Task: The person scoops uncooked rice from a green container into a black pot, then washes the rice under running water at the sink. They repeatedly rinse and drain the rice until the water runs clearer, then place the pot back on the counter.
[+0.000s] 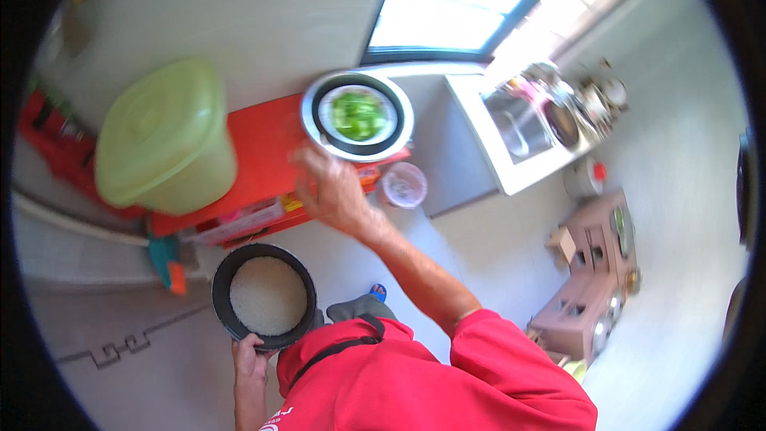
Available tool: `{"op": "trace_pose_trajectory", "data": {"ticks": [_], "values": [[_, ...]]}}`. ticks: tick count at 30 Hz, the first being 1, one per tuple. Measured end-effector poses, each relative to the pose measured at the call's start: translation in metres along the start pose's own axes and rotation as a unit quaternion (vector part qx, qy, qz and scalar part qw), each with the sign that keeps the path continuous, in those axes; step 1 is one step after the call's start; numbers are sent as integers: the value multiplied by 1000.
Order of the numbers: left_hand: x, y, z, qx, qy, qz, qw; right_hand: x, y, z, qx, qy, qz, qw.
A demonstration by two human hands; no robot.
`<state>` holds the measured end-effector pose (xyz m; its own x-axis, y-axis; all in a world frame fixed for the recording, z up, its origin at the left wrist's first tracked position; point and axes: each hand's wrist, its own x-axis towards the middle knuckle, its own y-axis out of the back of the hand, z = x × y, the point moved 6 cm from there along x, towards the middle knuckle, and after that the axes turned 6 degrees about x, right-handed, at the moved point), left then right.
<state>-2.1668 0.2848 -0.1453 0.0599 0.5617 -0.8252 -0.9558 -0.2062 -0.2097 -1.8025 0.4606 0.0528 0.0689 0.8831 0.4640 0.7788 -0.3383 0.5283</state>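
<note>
My left hand (pixel 251 360) grips the near rim of a dark round pot (pixel 222 293), which holds a layer of what looks like uncooked white rice (pixel 268 296). Reaching forward, my right hand (pixel 326 185) is blurred, its fingers partly curled beside the near left rim of a wide metal bowl (pixel 406 123). Whether its fingers touch the bowl, I cannot tell. Inside that bowl sits a smaller white dish or strainer (pixel 325 109) with chopped green vegetables (pixel 358 115). The bowl stands on the right end of a red shelf unit (pixel 263 131).
A lidded green plastic bin (pixel 167 137) stands on the shelf's left part. Right of the shelf are a translucent plastic bucket (pixel 404 185) and a white-edged sink counter (pixel 479 137) with dishes. A pinkish stove-like structure (pixel 574 305) stands lower right.
</note>
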Motion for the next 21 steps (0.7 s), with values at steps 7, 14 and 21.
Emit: {"op": "trace_pose_trajectory", "data": {"ticks": [7,14,21], "values": [[-43,-177,-58,189,13,-80,979,-294,156,99,79,-387,-31,918],[-24,-363,-180,235,123,-219,939,-393,304,149,108,-505,30,856],[-32,-576,-249,283,108,-309,902,-429,455,244,-39,-422,229,876]]}}
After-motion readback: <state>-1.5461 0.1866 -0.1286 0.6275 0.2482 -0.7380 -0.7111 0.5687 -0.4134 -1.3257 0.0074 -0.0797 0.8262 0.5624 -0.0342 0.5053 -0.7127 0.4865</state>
